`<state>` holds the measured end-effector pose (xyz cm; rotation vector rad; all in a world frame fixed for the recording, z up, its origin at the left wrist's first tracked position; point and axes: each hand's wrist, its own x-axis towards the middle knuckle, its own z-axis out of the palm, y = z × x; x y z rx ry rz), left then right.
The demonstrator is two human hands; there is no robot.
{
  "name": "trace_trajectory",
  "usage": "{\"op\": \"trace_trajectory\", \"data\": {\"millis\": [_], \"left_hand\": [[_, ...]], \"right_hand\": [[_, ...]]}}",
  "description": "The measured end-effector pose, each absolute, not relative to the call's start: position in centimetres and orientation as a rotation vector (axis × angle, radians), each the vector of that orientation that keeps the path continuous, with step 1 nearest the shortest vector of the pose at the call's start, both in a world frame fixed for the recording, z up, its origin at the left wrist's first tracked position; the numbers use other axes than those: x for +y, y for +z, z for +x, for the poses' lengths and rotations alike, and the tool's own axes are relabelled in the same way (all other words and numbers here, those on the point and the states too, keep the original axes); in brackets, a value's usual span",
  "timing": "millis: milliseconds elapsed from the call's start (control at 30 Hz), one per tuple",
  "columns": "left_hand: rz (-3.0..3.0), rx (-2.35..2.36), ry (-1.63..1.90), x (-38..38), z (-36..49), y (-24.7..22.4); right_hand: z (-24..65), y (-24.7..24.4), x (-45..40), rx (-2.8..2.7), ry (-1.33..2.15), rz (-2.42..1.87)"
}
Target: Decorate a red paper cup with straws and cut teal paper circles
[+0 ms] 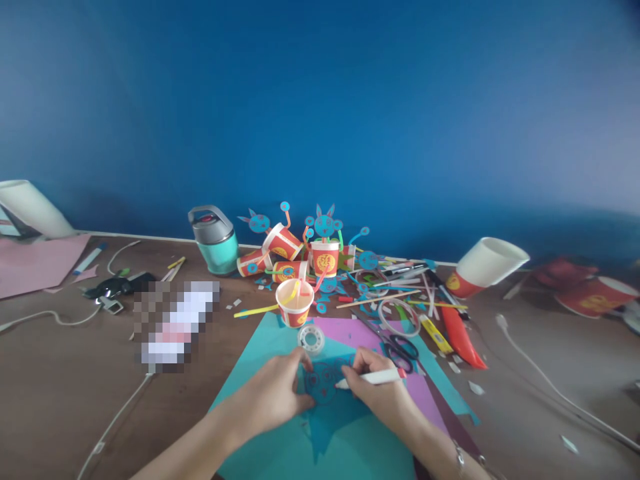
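My right hand (376, 395) grips a white marker pen (385, 377) with a red end. The pen's tip points at a piece of dark blue paper (323, 423) with a jagged lower edge. On that paper a round face with eyes is drawn. My left hand (273, 395) rests at the paper's left edge, thumb and forefinger spread apart on it. Beneath lies a large teal sheet (250, 440), with a purple sheet (427, 407) partly under it. Just beyond my left fingers sits a roll of clear tape (311, 340).
A paper cup (295, 313) with straws stands behind the sheets, before several decorated cups (325, 257). Scissors (400, 350), a yellow cutter (436, 335) and a red pouch (463, 340) lie right. A teal flask (216, 247), a blurred-out device (175, 327) and cables are left.
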<state>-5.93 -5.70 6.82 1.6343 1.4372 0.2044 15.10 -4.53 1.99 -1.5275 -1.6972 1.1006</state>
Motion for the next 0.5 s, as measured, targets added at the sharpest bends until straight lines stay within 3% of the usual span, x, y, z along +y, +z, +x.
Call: {"op": "trace_trajectory", "data": {"millis": [500], "left_hand": [[1.631, 1.451, 0.195, -5.69, -5.97, 6.52]], "right_hand": [[14.92, 1.51, -4.54, -1.735, 0.983, -1.552]]}}
